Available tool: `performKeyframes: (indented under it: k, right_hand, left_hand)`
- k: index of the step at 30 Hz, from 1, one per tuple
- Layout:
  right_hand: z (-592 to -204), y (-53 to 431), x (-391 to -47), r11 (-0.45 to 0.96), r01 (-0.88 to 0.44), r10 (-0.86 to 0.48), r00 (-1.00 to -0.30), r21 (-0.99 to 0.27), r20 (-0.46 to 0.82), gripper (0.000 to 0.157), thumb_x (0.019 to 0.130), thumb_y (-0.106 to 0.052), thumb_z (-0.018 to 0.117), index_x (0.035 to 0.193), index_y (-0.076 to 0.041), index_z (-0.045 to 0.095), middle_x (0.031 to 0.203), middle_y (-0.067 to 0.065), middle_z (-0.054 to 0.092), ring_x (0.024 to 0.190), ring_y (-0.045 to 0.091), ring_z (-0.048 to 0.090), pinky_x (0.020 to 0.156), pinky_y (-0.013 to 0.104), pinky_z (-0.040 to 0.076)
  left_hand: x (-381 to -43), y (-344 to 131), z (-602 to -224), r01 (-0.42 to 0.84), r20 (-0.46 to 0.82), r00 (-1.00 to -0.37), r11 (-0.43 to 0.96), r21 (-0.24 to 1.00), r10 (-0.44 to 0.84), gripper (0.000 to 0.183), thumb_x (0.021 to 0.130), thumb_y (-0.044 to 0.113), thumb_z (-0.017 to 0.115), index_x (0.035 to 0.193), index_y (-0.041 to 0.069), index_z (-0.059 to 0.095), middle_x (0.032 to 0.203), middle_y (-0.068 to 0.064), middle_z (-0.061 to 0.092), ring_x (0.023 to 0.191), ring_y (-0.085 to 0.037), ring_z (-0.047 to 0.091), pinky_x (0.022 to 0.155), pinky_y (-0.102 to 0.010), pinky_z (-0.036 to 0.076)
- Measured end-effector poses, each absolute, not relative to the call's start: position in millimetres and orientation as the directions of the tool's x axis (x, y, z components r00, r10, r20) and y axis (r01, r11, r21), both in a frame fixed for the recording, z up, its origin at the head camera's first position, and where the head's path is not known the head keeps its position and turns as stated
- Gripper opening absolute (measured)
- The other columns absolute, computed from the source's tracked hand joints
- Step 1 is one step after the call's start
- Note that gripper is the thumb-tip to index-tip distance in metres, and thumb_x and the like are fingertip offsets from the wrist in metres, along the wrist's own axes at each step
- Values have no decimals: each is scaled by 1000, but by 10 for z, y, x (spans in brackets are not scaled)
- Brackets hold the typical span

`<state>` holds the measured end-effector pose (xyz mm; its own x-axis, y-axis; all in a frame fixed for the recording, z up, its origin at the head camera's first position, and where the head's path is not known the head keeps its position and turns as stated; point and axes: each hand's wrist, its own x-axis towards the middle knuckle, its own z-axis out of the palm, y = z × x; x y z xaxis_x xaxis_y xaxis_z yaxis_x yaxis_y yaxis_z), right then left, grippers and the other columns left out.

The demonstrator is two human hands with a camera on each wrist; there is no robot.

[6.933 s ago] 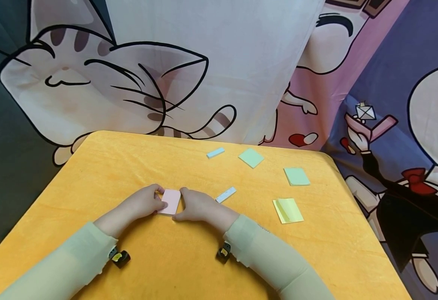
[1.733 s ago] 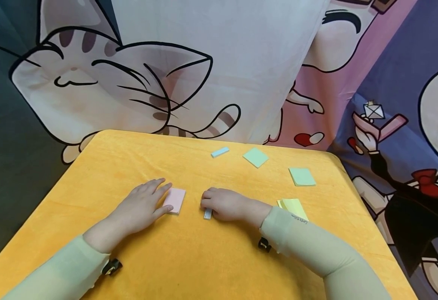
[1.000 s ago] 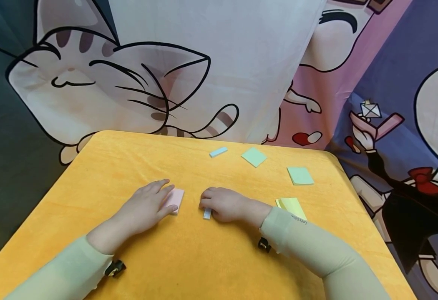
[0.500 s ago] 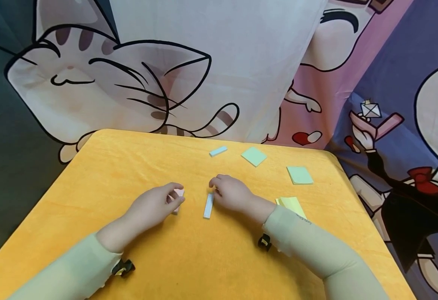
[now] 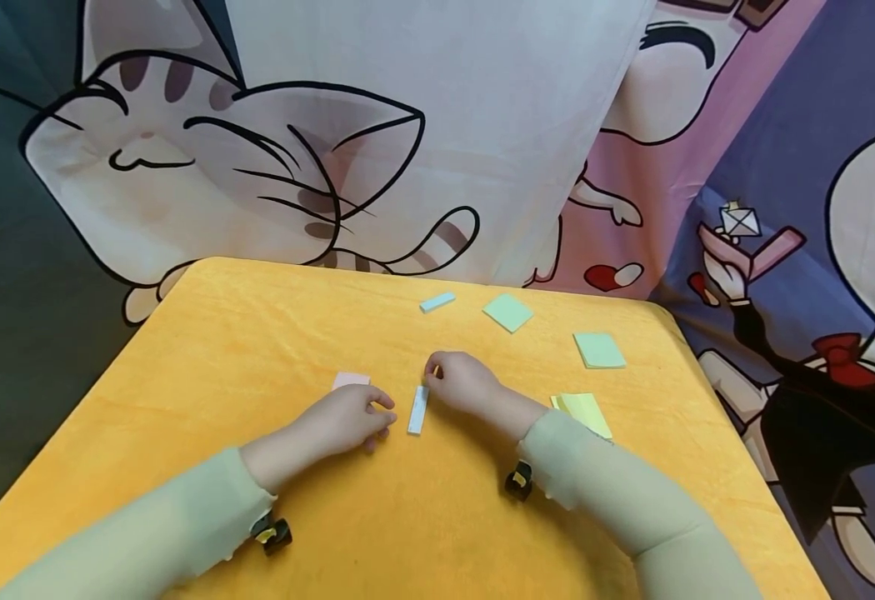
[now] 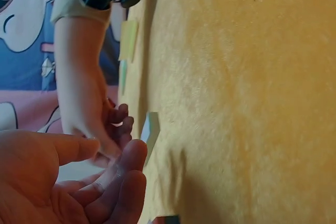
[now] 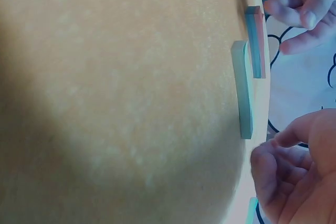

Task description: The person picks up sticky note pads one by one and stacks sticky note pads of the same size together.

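Observation:
A narrow light-blue strip pad (image 5: 417, 410) lies lengthwise on the yellow cloth, right of a pink note pad (image 5: 351, 379). Seen edge-on in the right wrist view, the pink pad (image 7: 261, 43) has a blue layer beneath it. My left hand (image 5: 343, 421) hovers between the two with fingers loosely bent and nothing in them; it hides the pink pad's near part. My right hand (image 5: 467, 383) is at the strip's far end, its thumb and fingertips drawn together. In the right wrist view this hand (image 7: 299, 166) shows nothing between its fingers, apart from the strip (image 7: 243, 93).
Farther back lie another small blue strip (image 5: 437, 302) and a green square note pad (image 5: 508, 313). A second green pad (image 5: 599, 351) is at the right, with yellow notes (image 5: 583, 414) nearer, partly behind my right sleeve. Cartoon-printed cloth (image 5: 527, 125) hangs behind the table (image 5: 295, 300).
The strip, earlier diagonal beyond my right wrist, now lies nearer the pink pad, and my right hand has let go of it. My left hand has left the pink pad and moved right.

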<state>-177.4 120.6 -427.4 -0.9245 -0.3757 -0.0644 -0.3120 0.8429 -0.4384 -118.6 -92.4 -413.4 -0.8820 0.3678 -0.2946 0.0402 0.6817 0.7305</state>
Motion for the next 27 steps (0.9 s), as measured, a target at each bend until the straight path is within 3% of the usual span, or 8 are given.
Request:
performKeyframes:
  k: [5, 12, 16, 21, 27]
  right_hand:
    - [-4310, 1197, -1800, 814, -222, -348, -927, -536, -144, 13, 97, -20, 60, 88, -13, 66, 69, -2, 62, 54, 10, 55, 57, 26, 46]
    - [-4350, 1185, -1806, 743, -61, -312, -913, -666, -265, 14, 97, -18, 60, 87, -9, 64, 65, 5, 64, 49, 15, 59, 50, 30, 51]
    - [-4384, 1184, -1810, 706, -15, -314, -903, -708, -294, 15, 98, -17, 60, 87, -7, 63, 64, 7, 64, 49, 17, 59, 50, 32, 53]
    - [-4395, 1176, -1823, 680, 13, -310, -901, -733, -304, 15, 98, -13, 60, 86, -5, 64, 63, 8, 64, 50, 17, 61, 49, 32, 53]
    - [-4370, 1177, -1817, 678, 30, -305, -898, -735, -318, 16, 98, -11, 59, 87, -3, 67, 66, 9, 65, 52, 17, 62, 51, 32, 54]
  left_hand:
    - [-1198, -800, -4226, 98, -290, -887, 761, 642, 360, 39, 97, 32, 63, 125, 5, 63, 59, 0, 64, 54, -15, 62, 68, -31, 46]
    - [-1234, -680, -4318, 191, -220, -912, 833, 519, 347, 31, 94, 35, 66, 114, 11, 64, 76, 6, 59, 65, -11, 53, 63, -31, 44]
    - [-1263, -615, -4331, 173, -254, -908, 852, 494, 332, 39, 94, 36, 66, 123, 11, 62, 76, 5, 58, 66, -11, 55, 62, -32, 44]
    - [-1296, -551, -4331, 214, -243, -902, 858, 467, 357, 48, 91, 35, 69, 130, 8, 62, 81, 6, 61, 73, -10, 56, 72, -35, 48]
    - [-1314, -505, -4348, 247, -223, -893, 839, 485, 391, 33, 89, 29, 71, 114, 9, 66, 71, 4, 56, 63, -12, 53, 61, -31, 43]
